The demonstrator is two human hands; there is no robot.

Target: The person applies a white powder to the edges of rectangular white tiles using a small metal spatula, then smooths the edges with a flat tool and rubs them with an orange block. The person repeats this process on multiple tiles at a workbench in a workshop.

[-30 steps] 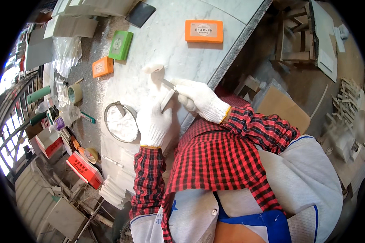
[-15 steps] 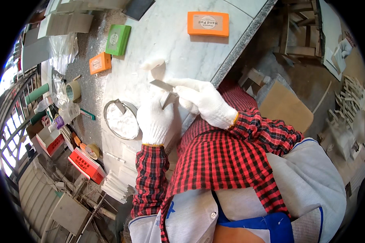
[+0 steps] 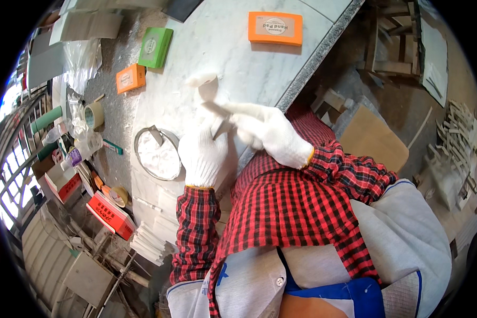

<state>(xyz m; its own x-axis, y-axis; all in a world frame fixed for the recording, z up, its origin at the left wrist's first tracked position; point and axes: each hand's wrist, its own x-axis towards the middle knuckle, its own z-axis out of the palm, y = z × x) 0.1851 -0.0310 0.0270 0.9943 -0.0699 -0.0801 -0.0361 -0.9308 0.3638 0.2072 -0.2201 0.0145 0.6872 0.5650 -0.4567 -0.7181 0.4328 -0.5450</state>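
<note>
My left hand, in a white knit glove, is closed around a small grey scraper whose flat end shows beside the thumb. From the right, my gloved right hand pinches a thin flat scraper blade, blurred by motion, above the left fingers. The two hands are close together, so fingers hide part of both tools. Left of them stands a round tin of white paste, with a metal blade stuck in it. A small pale piece lies beyond my hands on the marble.
The marble slab carries a green box, an orange box and a smaller orange box. Tape, bottles and a red box crowd the left. The slab's edge runs diagonally at right.
The right hand's blade has shifted slightly and is now blurred. Both hands keep nearly the same place; the view has moved a little.
</note>
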